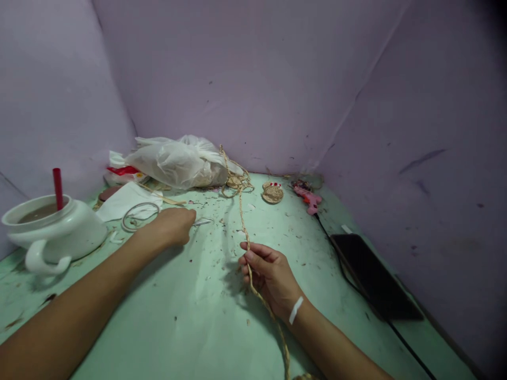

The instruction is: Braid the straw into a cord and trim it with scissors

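Observation:
My right hand (267, 274) is closed in a pinch on a strand of jute twine (241, 211), which runs from a tangle near the back wall, through my fingers and down past my wrist. My left hand (172, 225) is stretched forward with its fingers curled at a pair of scissors (203, 222), whose handle end my fingers hide. A metal wire ring (139, 215) lies just left of that hand. A small round jute piece (272, 193) lies farther back.
A white cup (55, 232) with a red straw stands at the left. A crumpled plastic bag (178, 161) lies at the back. A pink glue gun (309, 199) with a black cord and a dark phone (374, 277) lie at the right. Purple walls enclose the green table (198, 316).

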Demonstrator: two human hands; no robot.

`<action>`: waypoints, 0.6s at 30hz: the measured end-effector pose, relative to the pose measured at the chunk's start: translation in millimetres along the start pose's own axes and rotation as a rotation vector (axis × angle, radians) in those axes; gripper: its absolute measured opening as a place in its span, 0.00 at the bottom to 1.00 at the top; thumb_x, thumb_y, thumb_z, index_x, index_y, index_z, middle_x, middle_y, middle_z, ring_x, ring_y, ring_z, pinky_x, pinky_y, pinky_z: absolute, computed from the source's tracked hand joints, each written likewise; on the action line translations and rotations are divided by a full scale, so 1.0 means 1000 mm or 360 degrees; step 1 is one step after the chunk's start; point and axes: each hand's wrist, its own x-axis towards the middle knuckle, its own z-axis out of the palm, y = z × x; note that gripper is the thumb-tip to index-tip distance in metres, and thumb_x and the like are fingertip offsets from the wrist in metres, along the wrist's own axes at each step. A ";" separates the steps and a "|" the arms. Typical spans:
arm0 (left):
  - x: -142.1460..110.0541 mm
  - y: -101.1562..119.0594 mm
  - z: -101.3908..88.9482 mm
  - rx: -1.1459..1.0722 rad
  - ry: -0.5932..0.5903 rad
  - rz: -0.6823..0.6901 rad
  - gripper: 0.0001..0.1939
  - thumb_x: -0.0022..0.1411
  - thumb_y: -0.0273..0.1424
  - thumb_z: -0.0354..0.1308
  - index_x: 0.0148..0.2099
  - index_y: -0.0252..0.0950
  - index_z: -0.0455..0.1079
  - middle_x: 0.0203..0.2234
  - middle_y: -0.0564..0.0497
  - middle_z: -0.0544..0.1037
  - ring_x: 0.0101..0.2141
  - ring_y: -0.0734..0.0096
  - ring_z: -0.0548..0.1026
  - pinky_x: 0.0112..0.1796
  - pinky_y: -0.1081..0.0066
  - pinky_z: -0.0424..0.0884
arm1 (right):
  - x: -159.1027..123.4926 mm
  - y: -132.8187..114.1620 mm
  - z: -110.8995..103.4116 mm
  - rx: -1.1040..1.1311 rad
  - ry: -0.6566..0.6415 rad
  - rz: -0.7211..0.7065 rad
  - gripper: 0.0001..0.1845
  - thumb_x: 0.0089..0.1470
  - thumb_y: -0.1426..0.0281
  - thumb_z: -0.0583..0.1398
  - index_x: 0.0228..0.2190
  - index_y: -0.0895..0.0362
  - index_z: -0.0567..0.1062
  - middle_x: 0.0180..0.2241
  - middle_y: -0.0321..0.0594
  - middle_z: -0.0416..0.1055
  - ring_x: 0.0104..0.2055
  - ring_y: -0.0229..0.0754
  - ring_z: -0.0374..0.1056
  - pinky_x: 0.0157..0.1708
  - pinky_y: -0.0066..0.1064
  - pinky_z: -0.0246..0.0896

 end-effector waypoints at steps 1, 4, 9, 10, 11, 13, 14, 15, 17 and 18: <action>0.001 -0.001 0.001 0.0008 0.0013 0.0000 0.16 0.40 0.23 0.48 0.35 0.33 0.67 0.30 0.39 0.73 0.31 0.57 0.71 0.26 0.69 0.61 | 0.000 0.000 -0.001 -0.0007 0.0001 -0.0021 0.17 0.35 0.68 0.67 0.31 0.62 0.74 0.20 0.37 0.71 0.18 0.31 0.63 0.18 0.22 0.60; 0.003 -0.011 0.001 0.0004 -0.0008 0.0014 0.13 0.42 0.24 0.47 0.33 0.35 0.66 0.28 0.41 0.73 0.30 0.59 0.71 0.24 0.70 0.60 | 0.001 -0.001 -0.002 -0.0015 0.0013 -0.0040 0.17 0.35 0.68 0.66 0.30 0.62 0.74 0.19 0.37 0.71 0.18 0.31 0.63 0.18 0.22 0.59; -0.005 -0.023 0.000 0.0062 -0.0036 -0.0020 0.13 0.42 0.24 0.47 0.33 0.34 0.64 0.26 0.41 0.72 0.26 0.58 0.70 0.22 0.69 0.59 | 0.003 -0.001 -0.001 -0.0005 0.0033 -0.0021 0.17 0.34 0.68 0.67 0.30 0.63 0.74 0.18 0.37 0.71 0.17 0.31 0.63 0.17 0.22 0.58; -0.007 -0.022 0.002 0.0095 0.0007 -0.0027 0.13 0.41 0.23 0.47 0.34 0.34 0.64 0.27 0.41 0.72 0.27 0.57 0.70 0.23 0.69 0.59 | 0.003 -0.001 -0.001 -0.0005 0.0044 -0.0015 0.17 0.33 0.68 0.67 0.30 0.63 0.74 0.18 0.37 0.71 0.17 0.31 0.63 0.17 0.22 0.58; -0.008 -0.021 0.004 0.0123 0.0056 -0.0028 0.14 0.41 0.22 0.47 0.35 0.33 0.63 0.28 0.40 0.72 0.29 0.56 0.70 0.24 0.68 0.59 | 0.003 -0.001 -0.001 -0.0004 0.0058 -0.0012 0.17 0.33 0.68 0.67 0.29 0.63 0.74 0.18 0.37 0.71 0.17 0.31 0.63 0.17 0.22 0.58; -0.009 -0.020 0.007 0.0150 0.0119 -0.0028 0.15 0.41 0.21 0.47 0.35 0.34 0.63 0.30 0.40 0.72 0.31 0.56 0.70 0.25 0.69 0.59 | 0.004 -0.003 -0.001 0.0004 0.0084 -0.0022 0.17 0.33 0.68 0.67 0.29 0.62 0.75 0.18 0.37 0.71 0.16 0.31 0.63 0.17 0.22 0.58; -0.009 -0.020 0.008 0.0143 0.0120 -0.0028 0.15 0.41 0.21 0.47 0.35 0.34 0.63 0.30 0.40 0.72 0.31 0.57 0.70 0.24 0.70 0.58 | 0.003 -0.004 -0.001 0.0010 0.0092 -0.0042 0.17 0.32 0.68 0.67 0.29 0.62 0.75 0.18 0.37 0.71 0.16 0.31 0.63 0.17 0.22 0.59; -0.008 -0.020 0.009 0.0133 0.0110 -0.0027 0.14 0.41 0.21 0.47 0.35 0.34 0.63 0.30 0.41 0.73 0.31 0.58 0.70 0.24 0.70 0.57 | 0.003 -0.007 -0.002 0.0018 0.0098 -0.0077 0.17 0.32 0.68 0.68 0.28 0.62 0.75 0.18 0.37 0.71 0.16 0.31 0.63 0.17 0.22 0.58; -0.007 -0.022 0.008 0.0115 0.0084 -0.0021 0.14 0.42 0.22 0.46 0.35 0.35 0.63 0.28 0.41 0.73 0.28 0.58 0.70 0.23 0.70 0.56 | 0.003 -0.013 -0.004 0.0037 0.0111 -0.0170 0.16 0.31 0.69 0.68 0.28 0.62 0.75 0.18 0.37 0.71 0.16 0.30 0.63 0.17 0.22 0.58; -0.007 -0.024 0.007 0.0100 0.0078 -0.0012 0.15 0.43 0.23 0.46 0.36 0.35 0.63 0.27 0.42 0.73 0.28 0.58 0.70 0.22 0.70 0.55 | 0.003 -0.017 -0.005 0.0044 0.0116 -0.0219 0.16 0.32 0.70 0.68 0.28 0.61 0.76 0.18 0.37 0.71 0.16 0.30 0.63 0.17 0.21 0.58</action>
